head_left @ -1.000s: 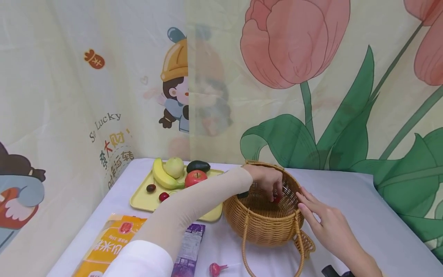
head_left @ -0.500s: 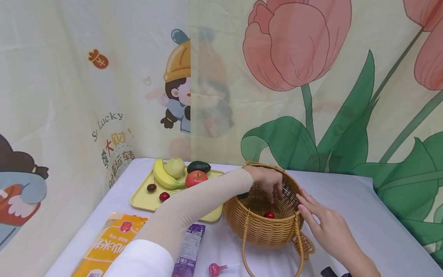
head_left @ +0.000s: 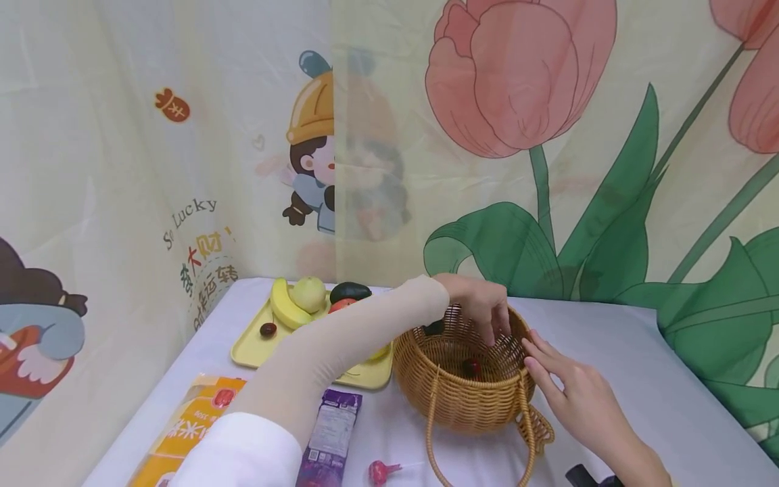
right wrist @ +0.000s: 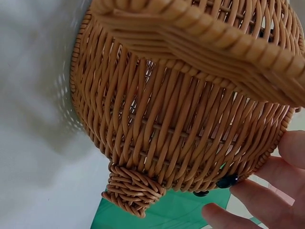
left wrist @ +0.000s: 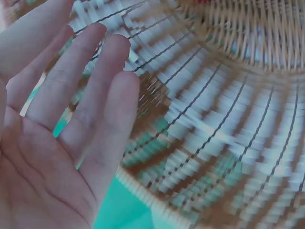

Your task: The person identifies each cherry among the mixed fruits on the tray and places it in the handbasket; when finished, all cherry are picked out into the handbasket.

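Note:
A round wicker basket stands on the white table, its handle hanging down the front. My left hand is over the basket's mouth with the fingertips dipping inside; in the left wrist view its fingers are spread and relaxed, with nothing between them. A small, round red fruit like a cherry lies in the bottom of the basket. The fingers of my right hand rest, nearly straight, against the basket's right rim; the right wrist view shows fingertips at the wicker wall.
Left of the basket, a yellow tray bears a banana, a pale green fruit, a dark avocado-like fruit and a dark cherry. An orange bag, a purple packet and a pink lollipop lie nearer.
My left hand let go of the red fruit, which rolled inside the basket, and has since risen slightly towards the rim. My right hand stays at the basket's side.

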Demonstrator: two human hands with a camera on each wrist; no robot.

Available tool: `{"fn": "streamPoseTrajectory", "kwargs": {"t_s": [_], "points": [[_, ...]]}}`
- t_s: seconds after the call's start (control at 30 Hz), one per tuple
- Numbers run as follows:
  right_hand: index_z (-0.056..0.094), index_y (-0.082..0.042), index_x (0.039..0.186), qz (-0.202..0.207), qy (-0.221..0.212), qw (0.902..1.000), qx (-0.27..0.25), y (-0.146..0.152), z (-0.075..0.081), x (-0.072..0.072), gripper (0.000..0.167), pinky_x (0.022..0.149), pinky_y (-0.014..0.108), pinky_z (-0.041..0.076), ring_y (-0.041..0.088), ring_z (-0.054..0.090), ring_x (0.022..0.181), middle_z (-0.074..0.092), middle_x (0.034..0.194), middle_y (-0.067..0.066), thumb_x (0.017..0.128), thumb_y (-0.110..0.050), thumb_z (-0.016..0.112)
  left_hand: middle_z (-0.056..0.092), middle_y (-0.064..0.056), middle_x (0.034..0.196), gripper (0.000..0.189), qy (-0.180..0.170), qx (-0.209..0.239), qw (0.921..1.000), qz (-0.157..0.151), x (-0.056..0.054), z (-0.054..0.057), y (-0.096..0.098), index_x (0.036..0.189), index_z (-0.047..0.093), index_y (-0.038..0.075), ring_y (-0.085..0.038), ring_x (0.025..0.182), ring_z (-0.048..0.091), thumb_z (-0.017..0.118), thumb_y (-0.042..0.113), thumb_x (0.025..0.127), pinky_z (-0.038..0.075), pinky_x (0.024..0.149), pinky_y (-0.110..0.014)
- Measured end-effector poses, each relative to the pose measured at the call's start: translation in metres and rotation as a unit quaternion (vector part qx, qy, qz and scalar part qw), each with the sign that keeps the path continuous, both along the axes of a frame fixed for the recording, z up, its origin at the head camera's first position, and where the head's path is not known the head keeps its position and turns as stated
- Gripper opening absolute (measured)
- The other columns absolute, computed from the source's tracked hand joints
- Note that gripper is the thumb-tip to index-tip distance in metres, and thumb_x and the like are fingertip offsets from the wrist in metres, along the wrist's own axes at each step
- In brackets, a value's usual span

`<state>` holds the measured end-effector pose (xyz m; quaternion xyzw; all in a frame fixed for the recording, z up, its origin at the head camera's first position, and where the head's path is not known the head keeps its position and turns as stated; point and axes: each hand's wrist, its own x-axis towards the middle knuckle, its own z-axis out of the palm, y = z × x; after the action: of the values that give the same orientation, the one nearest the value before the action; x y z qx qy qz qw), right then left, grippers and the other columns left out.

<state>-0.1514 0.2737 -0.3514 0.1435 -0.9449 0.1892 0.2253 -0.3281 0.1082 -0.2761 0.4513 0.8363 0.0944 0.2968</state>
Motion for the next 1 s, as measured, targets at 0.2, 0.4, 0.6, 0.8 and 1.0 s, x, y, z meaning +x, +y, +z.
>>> {"fn": "streamPoseTrajectory", "kwargs": {"t_s": [0.2, 0.4, 0.6, 0.8, 1.0], "points": [[0.064, -0.005, 0.139, -0.001, -0.007, 1.0000, 0.003, -0.001, 0.001, -0.002, 0.040, 0.090, 0.066, 0.053, 0.048, 0.064, 0.120, 0.057, 0.146, 0.019, 0.104, -0.024, 0.061, 0.078, 0.001, 0.119, 0.039, 0.022, 0.048, 0.9986, 0.000, -0.012, 0.042, -0.032, 0.131, 0.072, 0.017, -0.010, 0.093, 0.074, 0.077, 0.019, 0.092, 0.061, 0.075, -0.031], [0.062, -0.005, 0.140, 0.003, -0.008, 1.0000, -0.002, -0.001, 0.000, -0.002, 0.041, 0.091, 0.066, 0.052, 0.047, 0.063, 0.121, 0.057, 0.146, 0.019, 0.105, -0.025, 0.060, 0.076, -0.005, 0.124, 0.039, 0.059, 0.078, 0.9912, 0.089, -0.032, 0.085, -0.105, 0.132, 0.071, 0.016, -0.019, 0.095, 0.073, 0.077, 0.016, 0.093, 0.058, 0.071, -0.030], [0.063, -0.004, 0.139, 0.001, 0.008, 1.0000, -0.002, 0.003, 0.001, 0.000, 0.040, 0.090, 0.066, 0.052, 0.048, 0.064, 0.119, 0.058, 0.145, 0.020, 0.105, -0.025, 0.060, 0.074, -0.008, 0.127, 0.040, 0.062, 0.086, 0.9769, 0.185, -0.045, 0.102, -0.186, 0.132, 0.071, 0.015, -0.022, 0.104, 0.072, 0.076, 0.017, 0.093, 0.059, 0.076, -0.030], [0.064, -0.004, 0.138, -0.003, 0.010, 0.9999, -0.001, 0.006, -0.001, 0.001, 0.039, 0.088, 0.068, 0.052, 0.050, 0.064, 0.117, 0.059, 0.144, 0.020, 0.104, -0.024, 0.060, 0.072, -0.013, 0.131, 0.040, 0.065, 0.071, 0.9635, 0.250, -0.048, 0.094, -0.259, 0.135, 0.068, 0.011, -0.030, 0.115, 0.072, 0.074, 0.016, 0.095, 0.061, 0.088, -0.040], [0.065, -0.004, 0.136, 0.001, 0.014, 0.9999, -0.003, 0.004, -0.004, -0.002, 0.038, 0.089, 0.066, 0.053, 0.048, 0.066, 0.116, 0.060, 0.143, 0.020, 0.103, -0.023, 0.062, 0.067, -0.019, 0.136, 0.047, 0.053, 0.048, 0.9590, 0.274, -0.041, 0.064, -0.330, 0.140, 0.061, 0.005, -0.039, 0.118, 0.069, 0.072, 0.016, 0.096, 0.061, 0.088, -0.045]]}}
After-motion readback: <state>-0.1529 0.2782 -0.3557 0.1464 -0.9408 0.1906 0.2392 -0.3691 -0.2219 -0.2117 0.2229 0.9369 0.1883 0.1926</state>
